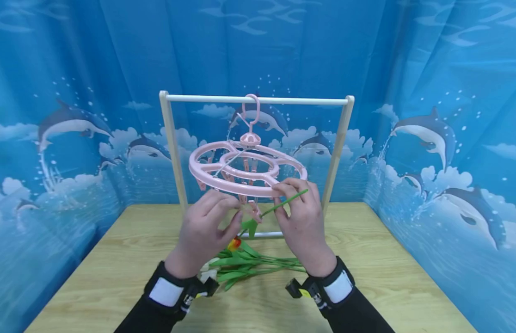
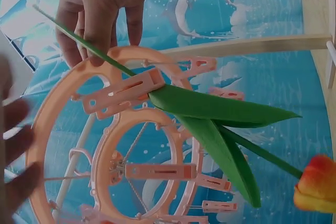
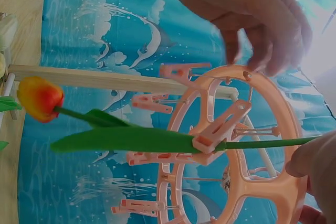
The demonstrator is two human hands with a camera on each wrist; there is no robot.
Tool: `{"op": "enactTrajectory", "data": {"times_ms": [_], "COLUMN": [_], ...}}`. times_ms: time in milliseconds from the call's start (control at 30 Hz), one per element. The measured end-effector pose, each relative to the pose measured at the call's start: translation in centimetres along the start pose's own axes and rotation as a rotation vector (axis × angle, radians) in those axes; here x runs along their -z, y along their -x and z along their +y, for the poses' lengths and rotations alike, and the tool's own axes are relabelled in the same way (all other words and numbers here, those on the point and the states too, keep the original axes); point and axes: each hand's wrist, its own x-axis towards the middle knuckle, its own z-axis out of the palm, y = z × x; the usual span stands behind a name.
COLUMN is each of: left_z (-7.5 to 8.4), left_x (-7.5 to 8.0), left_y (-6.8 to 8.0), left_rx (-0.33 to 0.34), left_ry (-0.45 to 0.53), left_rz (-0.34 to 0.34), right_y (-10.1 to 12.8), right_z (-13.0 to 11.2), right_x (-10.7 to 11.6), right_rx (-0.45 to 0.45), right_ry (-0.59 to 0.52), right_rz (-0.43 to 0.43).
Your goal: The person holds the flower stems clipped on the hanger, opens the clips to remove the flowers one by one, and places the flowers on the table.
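A round pink clip hanger [image 1: 204,176] hangs tilted from a rack by its hook. My right hand [image 1: 301,217] grips the near right part of its rim, with thumb and fingers on either side in the left wrist view. One pink clothespin [image 3: 223,127] is clamped on the green stem of an orange-red tulip [image 3: 41,99], just above the leaves. The flower points downward, and the stem's bare end crosses in front of my right fingers. My left hand [image 1: 205,226], blurred in the right wrist view, is beside the rim with loosely bent, empty fingers.
The rack has a white top bar [image 1: 299,100] and wooden side posts [image 1: 171,148]. Beneath the hanger, several more tulips with green stems [image 1: 266,264] and white blooms [image 1: 208,274] lie on the wooden table [image 1: 391,277]. Other clothespins [image 2: 160,171] dangle from the hanger. A blue dolphin curtain [image 1: 129,55] surrounds the table.
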Motion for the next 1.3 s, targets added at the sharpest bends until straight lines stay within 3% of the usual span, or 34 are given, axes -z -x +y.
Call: {"op": "enactTrajectory", "data": {"times_ms": [167,300,567,833,1100,1300], "left_z": [0.2,0.3,0.2,0.5,1.4,1.7], "left_x": [0.0,-0.3,-1.6,-3.4,-4.6,-4.6], "left_y": [0.0,0.1,0.4,1.1,1.4,1.4], "left_rx": [0.072,0.142,0.234,0.329,0.405,0.418], "left_ry": [-0.097,-0.152,-0.157,0.075,0.176,0.231], "left_rz": [-0.327,-0.463,-0.477,-0.479,-0.484,-0.485], "right_y": [0.0,0.1,0.2,0.2,0.2,0.2], "right_z": [0.0,-0.1,-0.1,0.0,0.0,0.0], "right_x": [0.0,-0.1,-0.1,-0.1,-0.1,-0.1], "right_rx": [0.008,0.020,0.006,0.016,0.011,-0.004], "right_ry": [0.008,-0.001,-0.021,-0.004,-0.038,-0.055], "right_rz": [-0.004,-0.003,-0.002,-0.002,0.001,0.001]}}
